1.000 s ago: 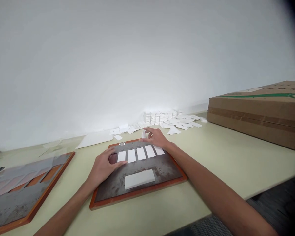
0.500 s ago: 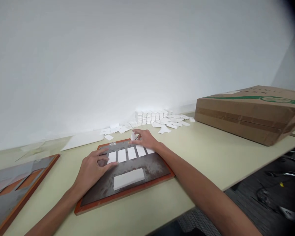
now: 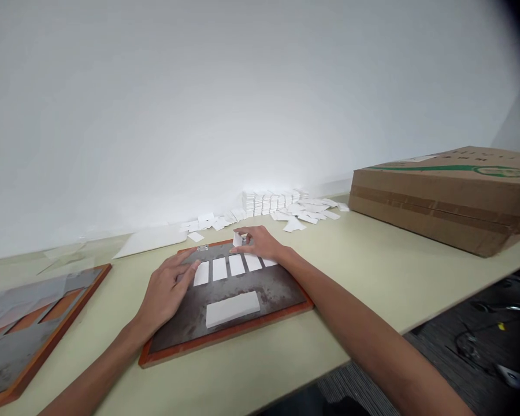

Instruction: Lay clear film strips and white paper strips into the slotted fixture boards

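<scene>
A dark metal board with an orange-brown frame (image 3: 281, 292) lies in front of me on the pale table. Several small white cards (image 3: 219, 268) lie in a row across it, and a larger white block (image 3: 233, 308) lies nearer me. My left hand (image 3: 167, 290) rests flat on the board's left part, fingers stretched out, fingertips at the leftmost card. My right hand (image 3: 262, 245) is at the board's far edge, fingers pinched on a small white card (image 3: 237, 239) that stands tilted up.
Stacks and loose white cards (image 3: 281, 207) lie along the wall behind the board. A white sheet (image 3: 151, 240) lies at the back left. A large cardboard box (image 3: 450, 193) sits to the right. A second framed board (image 3: 21, 332) lies at the left.
The view has swung a little. My left hand has slid forward so its fingers lie flatter by the leftmost card. My right hand keeps the small card pinched at the board's far edge.
</scene>
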Available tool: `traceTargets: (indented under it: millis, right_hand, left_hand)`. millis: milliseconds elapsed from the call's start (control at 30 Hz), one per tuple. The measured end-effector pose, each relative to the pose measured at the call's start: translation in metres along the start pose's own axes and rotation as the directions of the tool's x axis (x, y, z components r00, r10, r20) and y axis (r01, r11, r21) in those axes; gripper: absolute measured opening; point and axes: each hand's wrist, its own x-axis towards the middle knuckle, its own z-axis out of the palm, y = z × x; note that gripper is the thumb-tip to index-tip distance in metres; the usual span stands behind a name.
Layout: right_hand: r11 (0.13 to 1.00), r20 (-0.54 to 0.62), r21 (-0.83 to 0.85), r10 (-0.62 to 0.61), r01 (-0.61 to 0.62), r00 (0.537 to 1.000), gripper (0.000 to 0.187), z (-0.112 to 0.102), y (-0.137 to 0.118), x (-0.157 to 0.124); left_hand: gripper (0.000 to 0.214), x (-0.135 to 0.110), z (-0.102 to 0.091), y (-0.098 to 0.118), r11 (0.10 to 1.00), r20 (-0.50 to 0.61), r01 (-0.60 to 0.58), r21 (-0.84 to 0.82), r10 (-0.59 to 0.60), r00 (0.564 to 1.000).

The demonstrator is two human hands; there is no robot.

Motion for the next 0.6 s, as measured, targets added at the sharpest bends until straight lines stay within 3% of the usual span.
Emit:
traceTargets:
  millis: [100,267,367,500,600]
  right_hand:
    - [1.000,0.024,-0.019,-0.015,0.016,1.000,0.052,-0.002,-0.006,0.001]
    - [0.997,0.080,-0.025,-0.073,0.075,0.994,0.072,-0.005,-0.032,0.003]
    - [0.991,0.131,-0.028,-0.128,0.132,0.983,0.075,-0.004,-0.056,0.007]
    - [0.972,0.202,-0.031,-0.224,0.235,0.953,0.066,0.012,-0.089,0.023]
    - [0.949,0.257,-0.045,-0.290,0.312,0.922,0.056,0.034,-0.110,0.036]
  left_hand:
    - [0.063,0.002,0.001,-0.005,0.998,-0.028,0.041,-0.052,-0.042,0.999]
    - [0.054,0.004,0.007,-0.013,0.985,0.030,0.056,-0.166,-0.052,0.998]
    - [0.053,0.004,0.008,-0.015,0.963,-0.072,0.063,-0.263,-0.085,0.994]
    - [0.048,0.006,0.007,-0.023,0.910,-0.282,0.100,-0.402,-0.227,0.932]
    - [0.042,0.009,0.007,-0.033,0.858,-0.338,0.156,-0.490,-0.352,0.873]
